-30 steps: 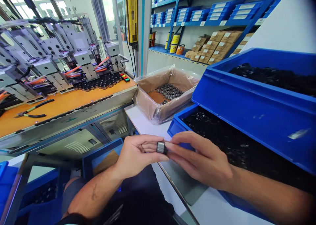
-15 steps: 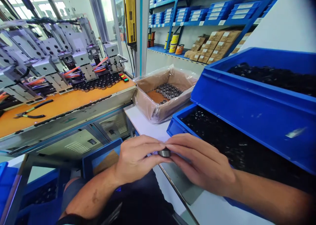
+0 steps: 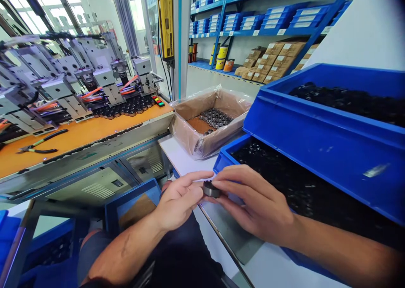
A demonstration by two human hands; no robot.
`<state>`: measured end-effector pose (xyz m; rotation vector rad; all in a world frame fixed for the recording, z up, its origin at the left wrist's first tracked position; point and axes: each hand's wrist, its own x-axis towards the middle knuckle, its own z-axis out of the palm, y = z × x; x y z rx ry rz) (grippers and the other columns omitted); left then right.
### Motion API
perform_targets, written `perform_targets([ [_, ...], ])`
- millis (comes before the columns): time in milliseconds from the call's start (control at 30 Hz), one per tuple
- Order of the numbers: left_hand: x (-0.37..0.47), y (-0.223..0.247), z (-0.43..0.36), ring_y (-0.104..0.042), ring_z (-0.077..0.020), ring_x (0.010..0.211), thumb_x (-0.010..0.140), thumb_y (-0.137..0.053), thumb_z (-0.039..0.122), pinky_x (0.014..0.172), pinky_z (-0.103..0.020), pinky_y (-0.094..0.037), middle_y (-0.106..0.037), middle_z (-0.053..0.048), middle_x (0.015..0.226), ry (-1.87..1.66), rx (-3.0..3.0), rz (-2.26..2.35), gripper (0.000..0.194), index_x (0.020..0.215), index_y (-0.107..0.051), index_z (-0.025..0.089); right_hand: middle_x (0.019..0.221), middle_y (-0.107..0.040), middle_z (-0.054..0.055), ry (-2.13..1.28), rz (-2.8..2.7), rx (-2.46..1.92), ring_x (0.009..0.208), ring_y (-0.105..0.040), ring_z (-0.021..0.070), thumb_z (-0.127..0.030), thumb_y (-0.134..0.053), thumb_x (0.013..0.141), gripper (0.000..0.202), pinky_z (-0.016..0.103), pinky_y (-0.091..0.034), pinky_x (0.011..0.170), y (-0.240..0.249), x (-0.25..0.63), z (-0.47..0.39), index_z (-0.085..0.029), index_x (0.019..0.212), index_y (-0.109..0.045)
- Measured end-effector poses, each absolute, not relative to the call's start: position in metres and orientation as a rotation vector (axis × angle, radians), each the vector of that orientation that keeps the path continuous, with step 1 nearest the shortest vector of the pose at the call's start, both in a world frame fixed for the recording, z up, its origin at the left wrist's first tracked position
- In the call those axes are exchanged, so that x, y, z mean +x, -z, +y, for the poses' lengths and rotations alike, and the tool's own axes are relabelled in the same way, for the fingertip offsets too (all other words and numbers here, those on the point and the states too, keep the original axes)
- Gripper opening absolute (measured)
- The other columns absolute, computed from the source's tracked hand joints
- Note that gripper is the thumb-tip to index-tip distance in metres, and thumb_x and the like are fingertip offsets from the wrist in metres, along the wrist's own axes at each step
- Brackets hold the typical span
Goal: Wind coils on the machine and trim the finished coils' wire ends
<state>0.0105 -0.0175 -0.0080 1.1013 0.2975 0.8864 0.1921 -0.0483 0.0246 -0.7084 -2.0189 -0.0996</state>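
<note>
Between my two hands is a small round part (image 3: pixel 211 189), dark and toothed on top with a grey metal rim. My left hand (image 3: pixel 182 199) pinches its left side with the thumb, the index finger stretched out behind it. From the right, my right hand (image 3: pixel 257 203) grips the same part between fingertips and thumb. Both hands are over the edge of the white table (image 3: pixel 268 265). Just behind my right hand lies a blue bin (image 3: pixel 226 159) full of small black parts. What is under the round part is hidden by the fingers.
A plastic-lined cardboard box (image 3: pixel 196 142) holding rows of similar round parts stands ahead. A larger blue bin (image 3: pixel 316 140) sits on the lower one at right. Pliers (image 3: pixel 42 143) lie on the orange bench (image 3: pixel 91 132) at left, before a machine (image 3: pixel 104 77). Shelves (image 3: pixel 240 33) stand behind.
The round part now shows its toothed top, where before mostly its side edge showed. My left index finger has lifted off and straightened, and the left hand has shifted slightly down.
</note>
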Motion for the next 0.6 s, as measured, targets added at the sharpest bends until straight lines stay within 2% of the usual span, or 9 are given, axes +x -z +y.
perform_targets([
  [67,0.007,0.006,-0.014,-0.067,-0.0194,0.103,0.086,-0.068,0.037,0.092,-0.032,-0.052,-0.071,-0.009,0.114,-0.981,1.310,0.319,0.046,0.130,-0.060,0.028,0.099,-0.063,0.012,0.105,-2.027,-0.710,0.096,-0.062,0.0200,-0.002,-0.062,0.086,0.028,0.035,-0.058,0.080,-0.025,0.192,-0.048,-0.011,0.112,-0.058],
  [133,0.003,0.003,-0.009,-0.065,-0.0200,0.105,0.079,-0.076,0.027,0.093,-0.032,-0.051,-0.069,-0.010,0.115,-1.137,1.599,0.370,0.048,0.126,-0.064,0.026,0.097,-0.063,0.012,0.117,-2.027,-0.733,0.093,-0.062,0.0198,-0.003,-0.061,0.087,0.028,0.035,-0.058,0.078,-0.025,0.192,-0.049,-0.012,0.113,-0.058],
  [267,0.002,-0.003,-0.003,-0.068,-0.0160,0.083,0.077,-0.078,0.017,0.076,-0.027,-0.055,-0.074,-0.008,0.093,-1.300,1.935,0.419,0.029,0.105,-0.075,0.022,0.096,-0.063,0.011,0.105,-2.039,-0.760,0.090,-0.062,0.0193,-0.003,-0.058,0.088,0.027,0.034,-0.059,0.074,-0.023,0.192,-0.052,-0.012,0.114,-0.057],
  [400,0.006,0.001,-0.004,-0.069,-0.0162,0.079,0.076,-0.079,0.021,0.072,-0.027,-0.056,-0.076,-0.008,0.090,-1.303,1.822,0.467,0.025,0.100,-0.077,0.021,0.095,-0.061,0.012,0.101,-2.061,-0.766,0.091,-0.061,0.0193,-0.001,-0.057,0.088,0.026,0.033,-0.058,0.075,-0.021,0.193,-0.053,-0.009,0.113,-0.057],
  [600,0.013,0.013,-0.009,-0.068,-0.0142,0.077,0.075,-0.080,0.033,0.075,-0.027,-0.054,-0.076,-0.006,0.087,-1.094,1.205,0.431,0.028,0.101,-0.077,0.022,0.100,-0.061,0.012,0.105,-2.037,-0.776,0.093,-0.060,0.0195,-0.007,-0.063,0.089,0.025,0.035,-0.057,0.078,-0.023,0.193,-0.047,-0.011,0.113,-0.056],
])
